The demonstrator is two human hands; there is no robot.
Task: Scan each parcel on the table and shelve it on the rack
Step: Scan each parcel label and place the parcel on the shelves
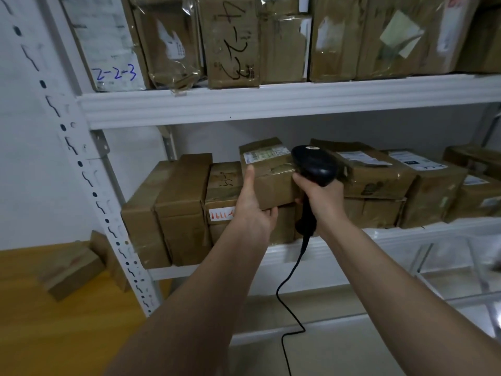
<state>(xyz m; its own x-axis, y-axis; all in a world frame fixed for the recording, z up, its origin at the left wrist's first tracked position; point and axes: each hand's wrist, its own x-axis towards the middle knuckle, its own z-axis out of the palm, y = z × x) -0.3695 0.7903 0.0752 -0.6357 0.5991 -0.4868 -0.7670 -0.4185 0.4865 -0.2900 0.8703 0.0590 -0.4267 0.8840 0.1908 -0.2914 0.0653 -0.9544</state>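
The left hand (253, 204) holds a brown cardboard parcel (268, 175) at the middle shelf (406, 232) of the white metal rack (271, 104), thumb pressed up along the parcel's left face and fingers curled under its near bottom edge. The parcel sits tilted on top of other boxes on that shelf, its white shipping label (264, 154) facing up at the far end. Just to the right, the right hand (322, 196) grips the handle of a black barcode scanner (314, 165), fingers wrapped round it; the scanner's head rests against the parcel's right side, and its black cable (287, 289) hangs down in a loop toward the floor.

More taped brown boxes fill the shelf on both sides, one below the parcel bearing an orange-marked label (221, 214). The upper shelf (271, 101) carries a row of upright boxes, the leftmost (108, 42) marked "2-2-3" in blue. At the lower left, past the rack's perforated upright (89, 185), two small brown parcels (71, 270) lie on the yellow tabletop (54, 335)
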